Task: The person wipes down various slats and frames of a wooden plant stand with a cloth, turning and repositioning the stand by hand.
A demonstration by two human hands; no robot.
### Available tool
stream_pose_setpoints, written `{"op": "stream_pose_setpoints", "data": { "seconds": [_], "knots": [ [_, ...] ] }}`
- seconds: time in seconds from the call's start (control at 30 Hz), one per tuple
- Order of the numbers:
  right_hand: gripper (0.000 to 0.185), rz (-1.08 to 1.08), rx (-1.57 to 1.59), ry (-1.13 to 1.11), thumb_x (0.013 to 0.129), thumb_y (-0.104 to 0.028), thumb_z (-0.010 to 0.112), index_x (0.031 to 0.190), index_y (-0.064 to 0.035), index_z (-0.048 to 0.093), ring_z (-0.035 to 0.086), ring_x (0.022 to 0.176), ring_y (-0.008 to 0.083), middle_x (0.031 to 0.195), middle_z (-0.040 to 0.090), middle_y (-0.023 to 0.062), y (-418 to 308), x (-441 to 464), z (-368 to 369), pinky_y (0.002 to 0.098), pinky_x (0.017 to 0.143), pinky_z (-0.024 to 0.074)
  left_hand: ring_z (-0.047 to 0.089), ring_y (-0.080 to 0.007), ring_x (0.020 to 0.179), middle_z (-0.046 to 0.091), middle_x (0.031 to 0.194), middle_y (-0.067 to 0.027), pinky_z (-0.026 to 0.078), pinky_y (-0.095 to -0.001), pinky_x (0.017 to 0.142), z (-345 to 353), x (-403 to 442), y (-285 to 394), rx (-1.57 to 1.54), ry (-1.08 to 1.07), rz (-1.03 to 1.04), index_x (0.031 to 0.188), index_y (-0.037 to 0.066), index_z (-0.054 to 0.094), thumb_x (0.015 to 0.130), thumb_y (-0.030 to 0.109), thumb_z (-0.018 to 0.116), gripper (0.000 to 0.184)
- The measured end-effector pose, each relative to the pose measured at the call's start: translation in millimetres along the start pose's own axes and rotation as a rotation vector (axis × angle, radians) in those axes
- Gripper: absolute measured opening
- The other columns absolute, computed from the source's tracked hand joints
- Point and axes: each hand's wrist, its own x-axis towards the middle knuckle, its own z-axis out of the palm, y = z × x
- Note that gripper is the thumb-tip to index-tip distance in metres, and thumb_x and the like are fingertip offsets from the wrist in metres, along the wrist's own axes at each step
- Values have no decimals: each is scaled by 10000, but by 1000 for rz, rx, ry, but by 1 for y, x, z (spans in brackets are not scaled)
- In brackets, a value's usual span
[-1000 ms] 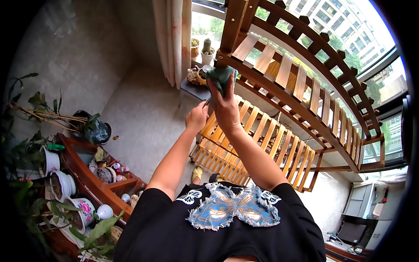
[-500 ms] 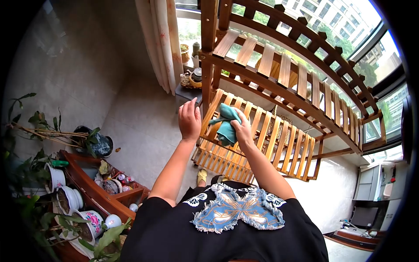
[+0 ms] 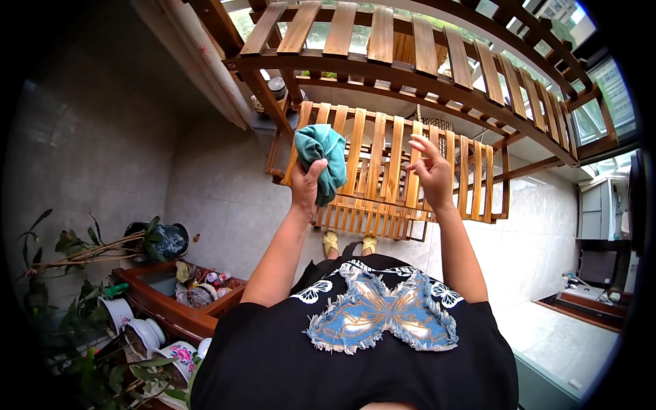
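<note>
A bunched teal cloth (image 3: 321, 154) is gripped in my left hand (image 3: 306, 183), with the thumb pressed over its near side. The cloth hangs in front of the left end of a slatted wooden shelf (image 3: 355, 147); whether it touches the slats I cannot tell. My right hand (image 3: 433, 171) holds nothing. Its fingers are apart, and it hovers over the slats right of the middle. Above this shelf runs a higher slatted tier (image 3: 339, 31) of the same wooden stand.
Potted plants, including a flowered pot (image 3: 181, 359), crowd the lower left beside a reddish-brown wooden box (image 3: 150, 301) with assorted items in it. A dark pot (image 3: 164, 242) lies on the tiled floor. A curtain (image 3: 198, 61) hangs at upper left, with windows behind the stand.
The teal cloth has passed from my right hand to my left. My right hand has moved right and opened. The view has shifted, with the stand now further left.
</note>
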Motion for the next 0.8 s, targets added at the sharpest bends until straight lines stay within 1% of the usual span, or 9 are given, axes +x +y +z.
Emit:
{"op": "stream_pose_setpoints", "data": {
  "seconds": [0.17,0.23,0.37,0.5,0.57,0.6,0.67,0.73,0.8],
  "knots": [
    [717,82,-538,436,879,-29,587,1565,-126,401,681,1047,298,1405,601,202,92,-12,-89,401,950,571,678,-223,920,719,1028,-133,528,-350,876,11,71,30,710,212,706,1147,-21,643,963,309,744,391],
    [799,4,-737,450,874,-105,641,1604,-186,329,469,1358,384,1557,444,179,139,-17,-111,482,1191,364,685,-343,909,704,990,-171,531,-406,851,18,114,45,944,267,946,1146,-18,642,938,292,755,390],
    [794,3,-905,427,914,-259,614,1631,-253,272,385,1439,341,1680,282,66,178,-36,-100,538,1236,252,672,-423,1020,667,1094,-186,555,-507,878,33,180,43,1497,323,654,1194,17,607,881,314,766,460],
    [706,94,-961,433,933,-271,585,1598,-250,349,459,1406,291,1643,366,44,179,-37,-96,546,1245,224,648,-453,1089,557,1330,-237,540,-510,926,58,173,-10,1524,330,689,1351,15,497,871,293,779,622],
    [664,73,-910,438,937,-272,582,1574,-239,396,479,1385,287,1627,394,34,180,-38,-98,547,1242,228,634,-472,1109,633,1224,-236,512,-504,969,61,163,-12,1345,272,718,1340,16,553,887,235,770,547],
    [648,71,-923,446,936,-272,586,1560,-234,417,500,1361,284,1616,410,37,173,-40,-89,547,1239,235,679,-380,1032,687,1117,-175,524,-439,940,28,179,3,1257,160,773,1265,9,603,931,193,733,404],
    [631,84,-937,447,932,-273,590,1542,-223,441,512,1342,285,1612,415,43,177,-41,-89,540,1235,244,624,-176,956,667,1066,-70,520,-318,892,40,162,37,483,152,315,1227,-42,574,1019,139,643,284],
    [623,95,-919,458,930,-273,591,1534,-218,451,516,1335,287,1612,415,45,175,-38,-92,538,1234,247,667,-168,852,708,969,-39,543,-329,850,42,169,52,532,364,693,1231,-42,610,1013,89,619,254],
    [605,83,-914,453,929,-274,593,1516,-201,470,522,1322,296,1606,422,56,175,-38,-93,542,1232,248,688,-217,859,725,969,-73,544,-354,852,40,176,62,782,342,787,1191,-37,644,989,100,644,244]
  ]
}}
